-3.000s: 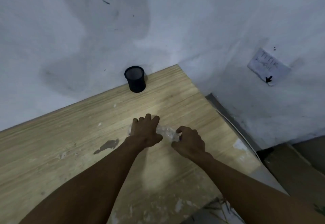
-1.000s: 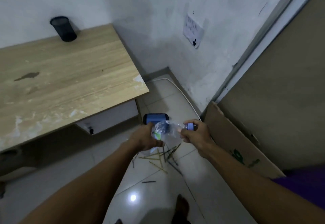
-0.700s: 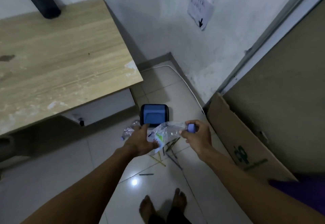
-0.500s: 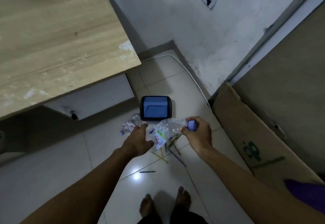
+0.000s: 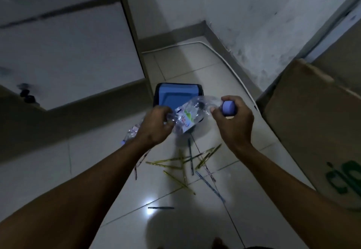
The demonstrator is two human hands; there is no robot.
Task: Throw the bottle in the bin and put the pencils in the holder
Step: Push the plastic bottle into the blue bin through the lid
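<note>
A crushed clear plastic bottle (image 5: 190, 113) with a blue cap is held between both hands, just in front of a blue bin (image 5: 175, 97) with a dark rim on the floor. My left hand (image 5: 155, 124) grips the bottle's base end. My right hand (image 5: 233, 119) grips the cap end. Several yellow and blue pencils (image 5: 185, 163) lie scattered on the tiles below the hands. The pencil holder is out of view.
A second crushed bottle (image 5: 131, 133) lies on the floor left of my left hand. The desk's white underside (image 5: 68, 49) is at upper left. A cardboard sheet (image 5: 316, 127) leans on the right. A white cable (image 5: 230, 67) runs along the wall.
I lifted the bottle off the desk and turned down toward the floor. Over the last second the view tilted lower, and both hands carried the bottle closer to the bin.
</note>
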